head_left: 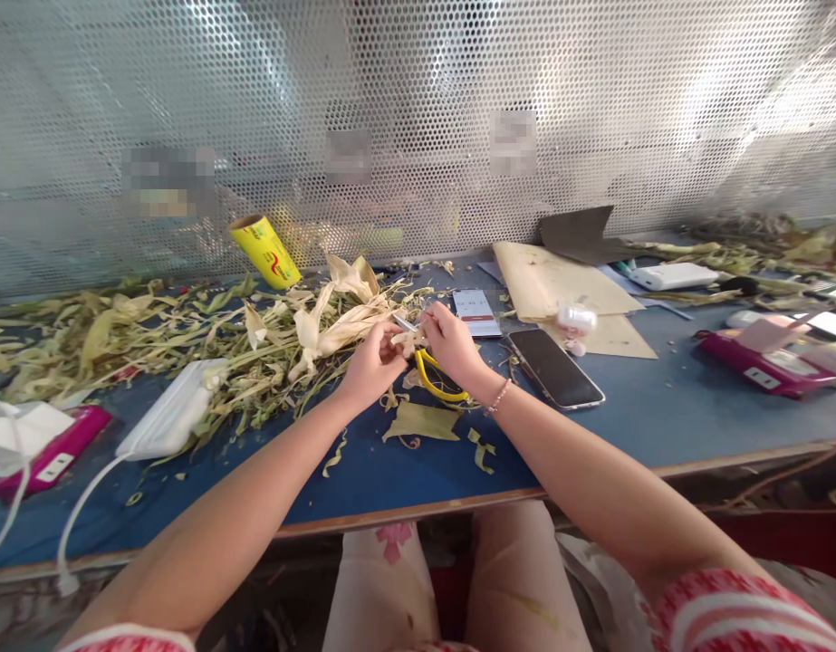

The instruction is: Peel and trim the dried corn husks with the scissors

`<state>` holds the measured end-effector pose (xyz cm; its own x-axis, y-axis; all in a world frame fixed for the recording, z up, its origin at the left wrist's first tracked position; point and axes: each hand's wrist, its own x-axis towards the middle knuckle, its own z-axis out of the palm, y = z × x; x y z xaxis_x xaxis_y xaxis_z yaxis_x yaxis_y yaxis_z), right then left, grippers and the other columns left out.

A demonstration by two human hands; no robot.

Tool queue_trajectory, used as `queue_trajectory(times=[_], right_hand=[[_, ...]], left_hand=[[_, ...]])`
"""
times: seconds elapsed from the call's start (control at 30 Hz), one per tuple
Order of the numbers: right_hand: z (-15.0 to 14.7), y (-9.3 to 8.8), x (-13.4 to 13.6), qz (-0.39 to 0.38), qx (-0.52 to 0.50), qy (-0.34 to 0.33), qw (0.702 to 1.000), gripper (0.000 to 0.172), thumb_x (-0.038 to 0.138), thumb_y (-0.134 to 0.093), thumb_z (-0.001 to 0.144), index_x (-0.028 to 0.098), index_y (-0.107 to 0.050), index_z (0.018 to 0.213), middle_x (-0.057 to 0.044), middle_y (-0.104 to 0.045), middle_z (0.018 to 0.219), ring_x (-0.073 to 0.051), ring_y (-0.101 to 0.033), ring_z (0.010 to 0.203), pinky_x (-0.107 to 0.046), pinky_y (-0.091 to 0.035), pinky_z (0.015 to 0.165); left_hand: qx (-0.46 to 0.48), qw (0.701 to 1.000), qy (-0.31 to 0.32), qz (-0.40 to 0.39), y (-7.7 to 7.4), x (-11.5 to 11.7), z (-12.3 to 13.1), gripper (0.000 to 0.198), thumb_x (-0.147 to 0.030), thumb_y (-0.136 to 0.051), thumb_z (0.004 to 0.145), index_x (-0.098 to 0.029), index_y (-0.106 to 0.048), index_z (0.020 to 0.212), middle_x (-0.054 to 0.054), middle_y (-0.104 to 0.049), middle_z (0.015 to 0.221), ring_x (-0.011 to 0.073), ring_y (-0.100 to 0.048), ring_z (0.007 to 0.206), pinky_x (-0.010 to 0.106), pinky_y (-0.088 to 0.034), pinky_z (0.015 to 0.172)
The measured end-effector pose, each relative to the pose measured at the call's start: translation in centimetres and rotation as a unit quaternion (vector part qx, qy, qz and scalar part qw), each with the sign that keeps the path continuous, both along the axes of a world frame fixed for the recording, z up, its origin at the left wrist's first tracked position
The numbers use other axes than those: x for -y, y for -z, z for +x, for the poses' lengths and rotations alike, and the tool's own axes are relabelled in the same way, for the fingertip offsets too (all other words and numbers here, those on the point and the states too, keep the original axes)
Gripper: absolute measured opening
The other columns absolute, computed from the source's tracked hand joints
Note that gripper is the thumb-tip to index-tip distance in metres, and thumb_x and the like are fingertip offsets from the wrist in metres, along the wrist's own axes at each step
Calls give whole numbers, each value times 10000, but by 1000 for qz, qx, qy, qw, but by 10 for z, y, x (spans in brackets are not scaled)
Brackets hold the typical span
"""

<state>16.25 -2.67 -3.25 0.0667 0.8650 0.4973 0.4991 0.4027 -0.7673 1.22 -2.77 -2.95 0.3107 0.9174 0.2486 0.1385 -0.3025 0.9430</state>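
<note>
Hands busy mid-tbl: pale husk piece (408, 342) meets scissors (443, 391)!

L hand (377, 364) pinches the husk piece; R hand (453, 342) closes round the yellow-handled scissors, silver blade pointing L, exact finger grip part-hidden. Husk piece sits btwn the two hands, centre of the blue tbl (383, 484).

Crowding in from L: a big heap of dried leaves (254, 362), right up by L hand. Cut scraps (423, 421) lie just on the near side. Far side, a perforated metal screen (418, 109) walls it off.

Count time! 2 phones: lit phone (477, 324) just beyond R hand, dark phone (555, 369) to its R. 2 magenta boxes (763, 362), one far L, one far R. 2 white devices (173, 407), L one w/ cable. 1 yellow tube (264, 252), far L, tilted. Far R: brown paper (540, 272), dark sheet (584, 234), small clear container (577, 319).

Labels: tube has a red mark, lettering too small; lit phone shows digits, too blurry to call.
</note>
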Motion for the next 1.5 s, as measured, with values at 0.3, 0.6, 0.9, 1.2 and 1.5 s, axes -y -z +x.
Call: queue_trajectory(times=[0.3, 0.6, 0.9, 1.2, 1.5], right_hand=[[-8, 3, 3, 21, 21, -6, 1000, 207, 353, -342, 848, 221, -334, 689, 57, -366, 560, -98, -285, 518, -227, -260, 541], [-22, -4, 19, 20, 41, -55, 997, 199, 330, -340, 862, 222, -334, 694, 42, -393, 582, -97, -299, 516, -231, -265, 545], [-30, -1, 20, 8, -22, -50, 998, 213, 339, -357, 844, 224, -324, 668, 46, -402, 557, -103, -355, 508, -236, -295, 535], [-37, 0, 15, -107, -206, -80, 969, 206, 372, -385, 826, 231, -331, 685, 85, -314, 489, -79, -349, 385, -229, -305, 429], [-26, -4, 19, 25, -98, -54, 993, 203, 355, -358, 857, 220, -369, 706, 39, -413, 587, -108, -397, 558, -238, -344, 567]], left_hand=[[85, 994, 4, -72, -4, 9, 6, 249, -402, -569, 732, -192, -503, 849, -7, -595, 612, 153, -598, 584, 290, -497, 607], [61, 993, -101, -16, -1, 10, 8, 339, -536, -531, 758, -210, -452, 703, -42, -495, 450, 113, -470, 356, 229, -369, 399], [55, 987, -142, 46, -9, 13, 4, 230, -406, -607, 733, -186, -579, 674, -71, -396, 354, 68, -360, 322, 197, -269, 364], [120, 982, -147, 3, -2, 5, 6, 226, -389, -670, 659, -178, -591, 659, -81, -378, 336, 55, -334, 282, 189, -233, 317], [141, 973, -181, -9, -5, 7, 7, 324, -508, -601, 710, -205, -494, 672, -99, -322, 336, 52, -301, 274, 191, -210, 311]])
